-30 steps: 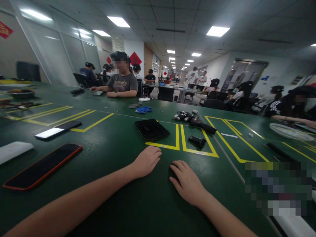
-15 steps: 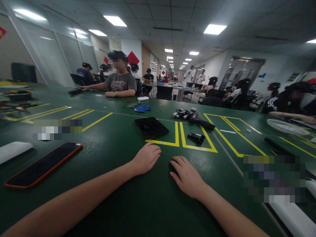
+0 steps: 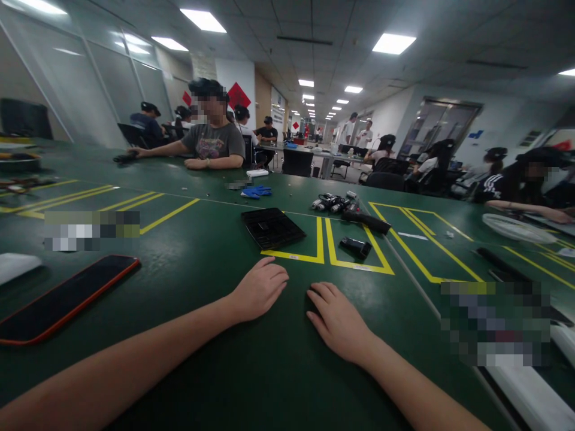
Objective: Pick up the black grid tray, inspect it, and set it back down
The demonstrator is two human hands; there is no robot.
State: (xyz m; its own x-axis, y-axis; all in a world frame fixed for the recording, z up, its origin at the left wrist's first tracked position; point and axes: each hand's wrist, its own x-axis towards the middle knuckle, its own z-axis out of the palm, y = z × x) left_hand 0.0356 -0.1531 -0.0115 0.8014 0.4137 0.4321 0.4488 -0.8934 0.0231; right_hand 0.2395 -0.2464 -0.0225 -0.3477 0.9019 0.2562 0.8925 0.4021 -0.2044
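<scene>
My left hand (image 3: 260,288) rests on the green table (image 3: 269,371) with its fingers loosely stretched out, holding nothing. Just beyond its fingertips lies a flat black plastic tray (image 3: 272,228), partly over yellow tape. To the right, my right hand (image 3: 338,320) lies palm down, thumb apart from the fingers, also holding nothing. A small black device (image 3: 355,246) sits inside the yellow tape outline (image 3: 359,267) beyond the right hand. Behind it are a long black object (image 3: 366,222) and a bundle of cables with metal connectors (image 3: 331,202).
A phone-like slab with an orange edge (image 3: 67,297) lies at left, near a white object (image 3: 18,267). Blue gloves (image 3: 256,191) lie farther back. Across the table a person (image 3: 214,140) reaches for a dark object (image 3: 124,158). Blurred patches hide things on both sides.
The view has shifted slightly, so most things on the table appear a little farther left and higher. Both hands keep nearly the same pose on the table.
</scene>
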